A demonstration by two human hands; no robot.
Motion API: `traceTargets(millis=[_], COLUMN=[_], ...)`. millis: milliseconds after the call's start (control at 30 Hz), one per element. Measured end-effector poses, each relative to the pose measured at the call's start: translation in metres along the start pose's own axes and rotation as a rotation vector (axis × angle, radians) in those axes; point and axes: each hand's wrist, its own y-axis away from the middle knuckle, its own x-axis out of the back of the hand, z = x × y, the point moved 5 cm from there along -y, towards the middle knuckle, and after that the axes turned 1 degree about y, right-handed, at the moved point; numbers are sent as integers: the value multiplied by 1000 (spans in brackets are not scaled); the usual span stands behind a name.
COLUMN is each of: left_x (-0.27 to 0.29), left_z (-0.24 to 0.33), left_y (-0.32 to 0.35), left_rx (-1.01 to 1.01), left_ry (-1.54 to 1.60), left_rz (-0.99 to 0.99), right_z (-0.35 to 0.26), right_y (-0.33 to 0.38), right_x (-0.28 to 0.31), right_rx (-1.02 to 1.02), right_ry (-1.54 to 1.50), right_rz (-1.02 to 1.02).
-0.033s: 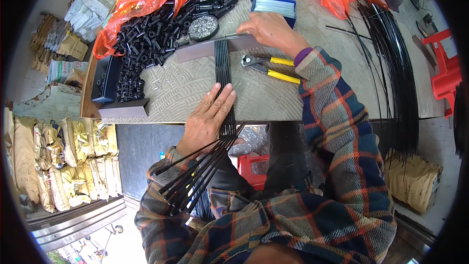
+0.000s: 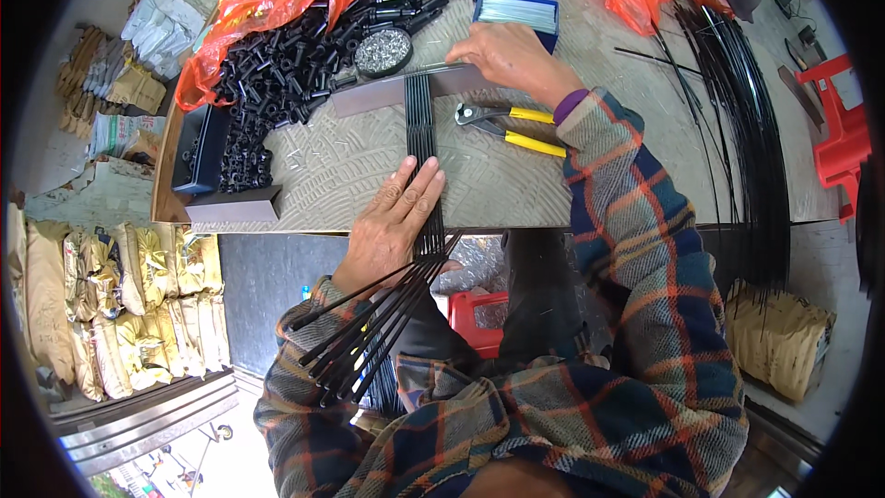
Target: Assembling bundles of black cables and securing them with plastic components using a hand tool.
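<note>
Grey, ribbed matting covers the worktop (image 2: 516, 184), which stands amid sacks and bundles on the floor. On it the left hand (image 2: 392, 221) lies flat, fingers spread, pressing down on a row of thin black rods (image 2: 422, 129) laid side by side; their near ends fan out over the worktop's edge toward the person's lap. The right hand (image 2: 507, 55) rests with loosely curled fingers on a dark metal bar (image 2: 387, 92) set across the rods' far ends. Yellow-handled pliers (image 2: 512, 124) lie just beside that wrist. Farther off are a blue box (image 2: 516, 11), a round tin of small metal pieces (image 2: 383, 51), a heap of black plastic tubes (image 2: 304, 65) and orange bags (image 2: 267, 0).
</note>
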Motion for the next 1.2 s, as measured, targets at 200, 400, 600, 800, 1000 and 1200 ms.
traceTargets(millis=[200, 400, 600, 800, 1000, 1200], left_x=[-2, -5, -4, -6, -7, -9], left_z=[-2, -2, -2, -7, -7, -4], left_y=[-1, -1, -3, -16, -11, -6], left_rx=[-10, -15, -9, -44, -9, -6], left_ry=[-24, -32, -33, -43, -119, -135], left_rz=[-48, -52, -32, 37, 37, 70], right_z=[-10, -20, 9, 43, 67, 65], right_y=[-3, -13, -4, -2, 9, 12], right_x=[-2, -10, -4, 30, 33, 30], right_rx=[54, 4, -101, -308, -373, -296], right_ry=[-27, -127, 31, 64, 226, 286], right_rz=[65, 158, -95, 319, 141, 238])
